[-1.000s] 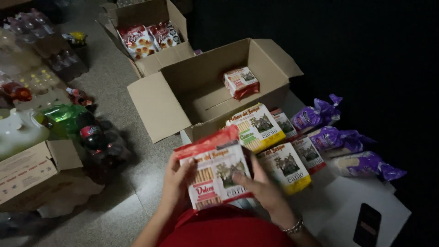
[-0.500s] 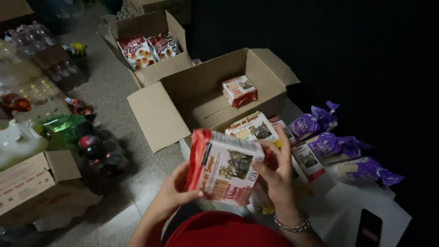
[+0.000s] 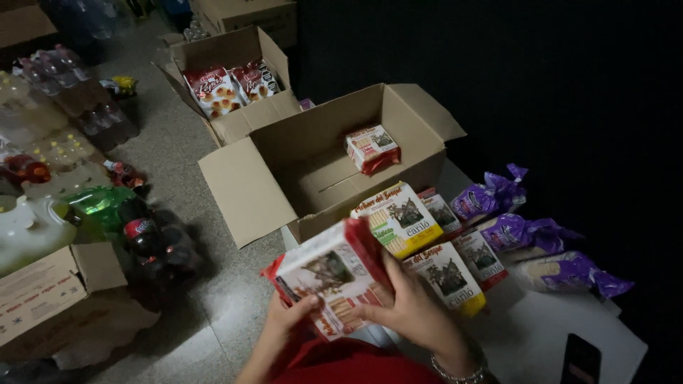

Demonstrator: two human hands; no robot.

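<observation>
Red-white packet [image 3: 329, 276] held between left hand [image 3: 293, 320], right hand [image 3: 405, 309].

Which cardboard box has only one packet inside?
The big open box in the middle, holding a single red-ended packet; the smaller box behind holds several red biscuit bags.

single head view, looking steeply down, close over hands [image 3: 398, 313], floor beyond.

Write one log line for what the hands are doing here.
left hand: grips red-and-white packet | right hand: grips same packet | open cardboard box: one packet inside
</observation>
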